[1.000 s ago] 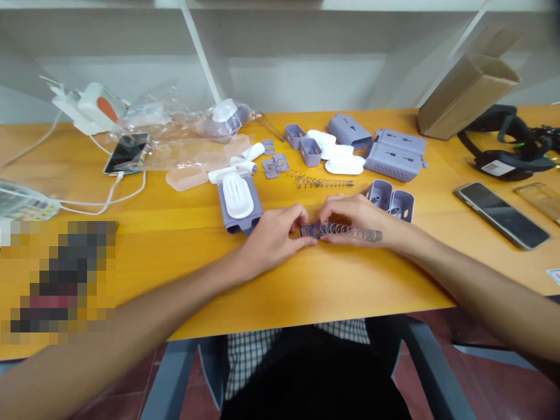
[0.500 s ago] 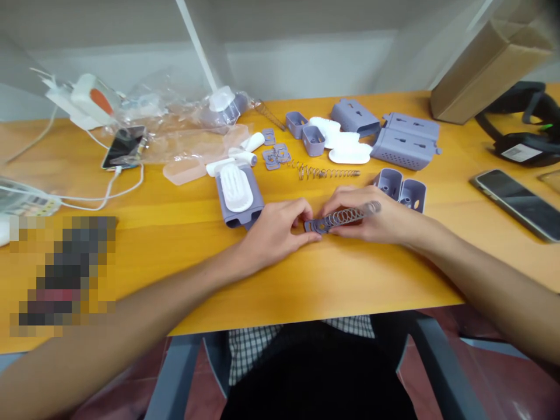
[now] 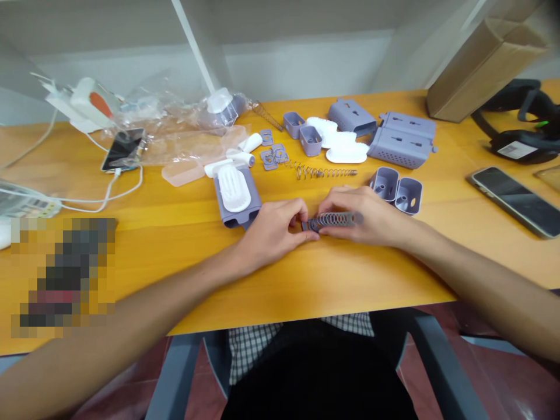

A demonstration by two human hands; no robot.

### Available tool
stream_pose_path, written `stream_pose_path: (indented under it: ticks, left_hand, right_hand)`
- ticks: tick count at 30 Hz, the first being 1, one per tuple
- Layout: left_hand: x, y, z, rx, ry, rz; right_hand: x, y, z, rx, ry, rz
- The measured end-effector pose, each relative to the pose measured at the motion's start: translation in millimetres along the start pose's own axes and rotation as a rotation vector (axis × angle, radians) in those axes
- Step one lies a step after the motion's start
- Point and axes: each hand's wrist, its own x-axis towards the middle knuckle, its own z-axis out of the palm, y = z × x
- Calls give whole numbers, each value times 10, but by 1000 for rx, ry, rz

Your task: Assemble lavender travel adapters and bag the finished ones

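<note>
Left hand [image 3: 272,232] fingers pinch lavender plastic plate [image 3: 306,225]; right hand [image 3: 371,219] fingers wrap coiled steel spring [image 3: 333,219], apparently keeping both aligned, near front edge of orange wooden surface [image 3: 332,280].

- No text can be read anywhere in view.
- Upper right of the frame: a white label [image 3: 516,150] on a black device [image 3: 525,153] carries print too small to read.
- Left edge: a printed packet [image 3: 26,201] is also unreadable.
</note>
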Motion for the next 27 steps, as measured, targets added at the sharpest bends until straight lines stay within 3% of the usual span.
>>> stream_pose_path:
  ticks: [8, 20, 27]
  left_hand:
    - [-10, -24, 15, 22, -18, 31]
    - [-31, -32, 33, 68, -60, 96]
    - [-7, -30, 25, 74, -43, 41]
  right_hand:
    - [-22, -9, 101, -7, 94, 98]
    - [-13, -48, -69, 42, -85, 101]
    - [-41, -6, -52, 80, -70, 90]
